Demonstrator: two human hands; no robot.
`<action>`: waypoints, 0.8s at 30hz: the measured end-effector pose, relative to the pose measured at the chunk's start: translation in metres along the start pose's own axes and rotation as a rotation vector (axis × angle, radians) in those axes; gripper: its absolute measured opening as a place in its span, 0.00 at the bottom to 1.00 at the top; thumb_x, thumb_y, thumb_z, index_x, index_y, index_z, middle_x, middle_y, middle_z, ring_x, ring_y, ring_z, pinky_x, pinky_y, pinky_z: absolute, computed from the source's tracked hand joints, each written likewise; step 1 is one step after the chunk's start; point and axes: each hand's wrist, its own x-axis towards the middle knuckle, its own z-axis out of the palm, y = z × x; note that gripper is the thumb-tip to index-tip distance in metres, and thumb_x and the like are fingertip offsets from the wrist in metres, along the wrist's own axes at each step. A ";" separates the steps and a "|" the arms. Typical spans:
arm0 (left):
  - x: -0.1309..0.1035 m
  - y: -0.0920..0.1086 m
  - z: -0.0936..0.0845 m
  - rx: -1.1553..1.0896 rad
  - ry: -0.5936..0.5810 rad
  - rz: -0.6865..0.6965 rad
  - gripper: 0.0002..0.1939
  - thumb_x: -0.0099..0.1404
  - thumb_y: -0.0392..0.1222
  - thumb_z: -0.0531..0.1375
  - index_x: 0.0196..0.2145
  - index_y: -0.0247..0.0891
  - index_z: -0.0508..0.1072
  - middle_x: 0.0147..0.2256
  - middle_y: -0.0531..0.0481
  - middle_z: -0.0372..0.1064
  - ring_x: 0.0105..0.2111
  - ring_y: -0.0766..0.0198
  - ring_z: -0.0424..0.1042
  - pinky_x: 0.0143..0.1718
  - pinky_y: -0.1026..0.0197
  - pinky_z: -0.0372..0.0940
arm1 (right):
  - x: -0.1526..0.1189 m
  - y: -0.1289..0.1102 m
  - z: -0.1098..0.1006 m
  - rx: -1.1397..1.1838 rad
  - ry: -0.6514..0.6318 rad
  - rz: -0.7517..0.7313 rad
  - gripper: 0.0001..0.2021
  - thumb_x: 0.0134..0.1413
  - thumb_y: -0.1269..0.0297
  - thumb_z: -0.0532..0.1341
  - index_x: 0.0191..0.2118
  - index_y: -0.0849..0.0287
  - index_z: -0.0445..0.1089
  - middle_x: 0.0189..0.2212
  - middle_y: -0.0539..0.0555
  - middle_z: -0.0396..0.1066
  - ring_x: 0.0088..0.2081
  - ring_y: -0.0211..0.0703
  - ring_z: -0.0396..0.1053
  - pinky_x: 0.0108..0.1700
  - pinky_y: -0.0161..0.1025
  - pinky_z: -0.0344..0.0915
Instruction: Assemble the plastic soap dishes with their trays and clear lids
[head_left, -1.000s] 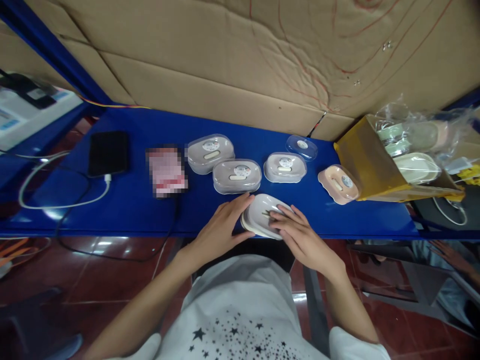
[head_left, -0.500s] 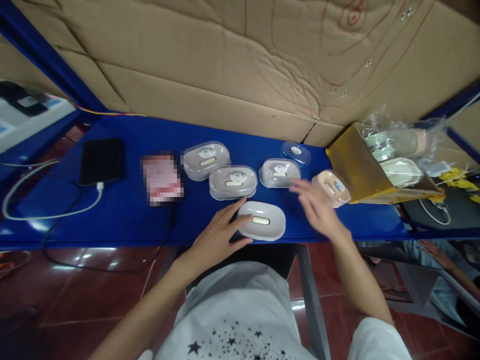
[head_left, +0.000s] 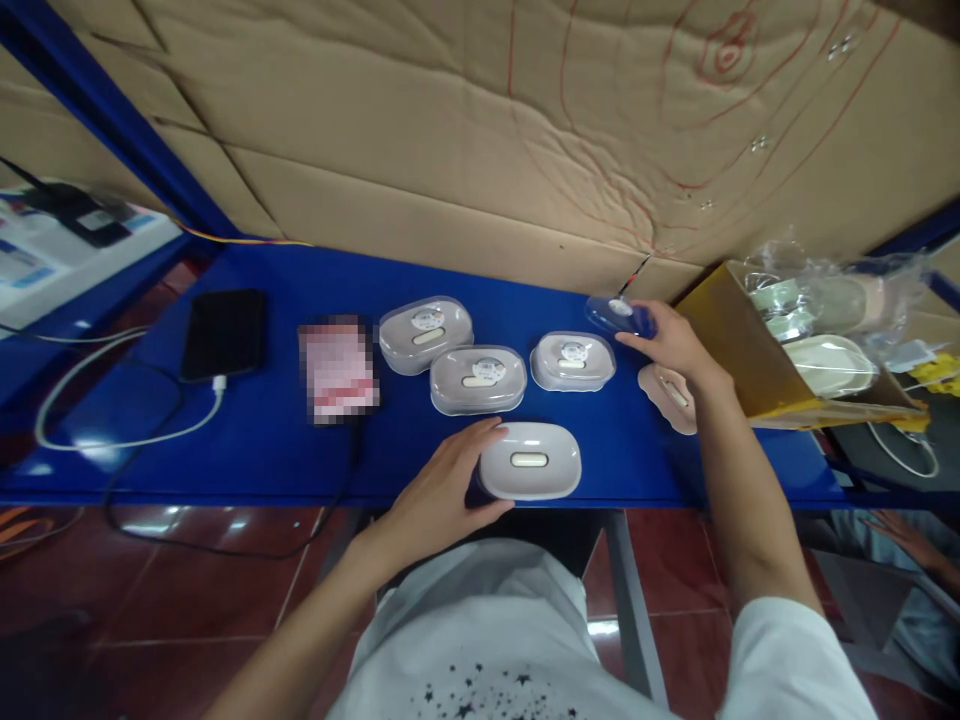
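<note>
A pale oval soap dish (head_left: 551,475) with a raised slot in its middle lies uncovered near the table's front edge. My left hand (head_left: 454,475) clasps its left end between thumb and fingers. Farther back, my right hand (head_left: 667,340) pinches the right end of a clear plastic lid (head_left: 606,314) bearing a round sticker. Between the two hands is a lidded soap dish (head_left: 571,368). Two more lidded soap dishes, a front one (head_left: 477,382) and a back one (head_left: 420,338), stand to the left. My right forearm partly hides a peach soap dish (head_left: 667,397).
On the right, a cardboard box (head_left: 739,370) holds more dishes and plastic wrap. A black phone (head_left: 223,335) with a white cable and a blurred pink packet (head_left: 339,370) lie on the blue table (head_left: 300,275). Cardboard (head_left: 420,150) walls the back. Another person's arm (head_left: 911,540) shows at far right.
My right hand has reached away from me and to the right, from beside the lidded dish to the clear lid. My left hand now grips the uncovered dish's end more closely.
</note>
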 end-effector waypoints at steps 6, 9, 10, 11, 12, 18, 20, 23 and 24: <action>0.002 -0.002 0.003 -0.062 0.016 -0.090 0.50 0.69 0.49 0.73 0.78 0.55 0.48 0.76 0.40 0.57 0.75 0.41 0.61 0.73 0.34 0.63 | -0.152 -0.101 0.026 0.156 0.215 -0.270 0.37 0.66 0.47 0.70 0.75 0.43 0.61 0.74 0.60 0.63 0.73 0.67 0.64 0.72 0.70 0.65; 0.003 -0.003 0.003 -0.070 0.007 -0.101 0.51 0.69 0.55 0.72 0.78 0.54 0.47 0.76 0.40 0.56 0.75 0.40 0.60 0.74 0.34 0.62 | -0.195 -0.134 0.055 0.185 0.054 -0.353 0.38 0.68 0.51 0.69 0.78 0.40 0.58 0.76 0.60 0.61 0.73 0.67 0.65 0.69 0.68 0.69; 0.003 -0.003 0.002 -0.071 0.003 -0.103 0.52 0.69 0.56 0.72 0.79 0.54 0.47 0.77 0.40 0.56 0.76 0.40 0.59 0.74 0.35 0.61 | -0.200 -0.139 0.062 0.194 0.036 -0.367 0.38 0.69 0.52 0.69 0.78 0.39 0.56 0.76 0.60 0.60 0.73 0.66 0.64 0.69 0.68 0.69; 0.003 -0.003 0.002 -0.071 -0.004 -0.106 0.52 0.69 0.57 0.72 0.79 0.53 0.47 0.77 0.40 0.55 0.76 0.40 0.58 0.74 0.35 0.61 | -0.201 -0.142 0.066 0.203 0.026 -0.381 0.38 0.70 0.52 0.68 0.79 0.39 0.55 0.76 0.59 0.60 0.74 0.66 0.64 0.70 0.68 0.68; 0.003 -0.003 0.001 -0.072 -0.012 -0.108 0.52 0.69 0.58 0.72 0.79 0.53 0.47 0.77 0.41 0.55 0.76 0.40 0.58 0.75 0.35 0.60 | -0.199 -0.143 0.069 0.209 0.016 -0.392 0.38 0.70 0.52 0.68 0.79 0.38 0.54 0.77 0.59 0.59 0.74 0.65 0.63 0.71 0.68 0.68; 0.005 -0.002 -0.003 -0.078 -0.042 -0.090 0.53 0.69 0.59 0.72 0.79 0.51 0.48 0.77 0.39 0.54 0.76 0.40 0.58 0.75 0.36 0.60 | -0.180 -0.141 0.067 0.223 -0.029 -0.442 0.38 0.71 0.54 0.67 0.80 0.38 0.53 0.78 0.58 0.56 0.76 0.64 0.60 0.72 0.67 0.65; 0.006 -0.001 -0.004 -0.076 -0.044 -0.074 0.51 0.69 0.58 0.72 0.79 0.52 0.49 0.77 0.40 0.54 0.76 0.41 0.59 0.75 0.35 0.60 | -0.179 -0.139 0.069 0.240 -0.024 -0.441 0.38 0.71 0.54 0.67 0.80 0.37 0.52 0.79 0.57 0.56 0.76 0.64 0.59 0.73 0.68 0.65; 0.007 0.001 -0.004 -0.072 -0.043 -0.053 0.50 0.70 0.57 0.71 0.79 0.53 0.49 0.77 0.40 0.55 0.75 0.41 0.59 0.74 0.34 0.60 | -0.182 -0.136 0.072 0.244 -0.030 -0.436 0.39 0.72 0.54 0.67 0.80 0.36 0.51 0.79 0.55 0.54 0.77 0.64 0.58 0.74 0.69 0.64; 0.007 0.001 -0.004 -0.069 -0.044 -0.047 0.49 0.71 0.57 0.71 0.79 0.53 0.49 0.77 0.40 0.55 0.75 0.41 0.59 0.74 0.34 0.60 | -0.184 -0.135 0.073 0.242 -0.028 -0.437 0.39 0.72 0.55 0.67 0.80 0.36 0.50 0.80 0.55 0.53 0.77 0.64 0.58 0.74 0.69 0.64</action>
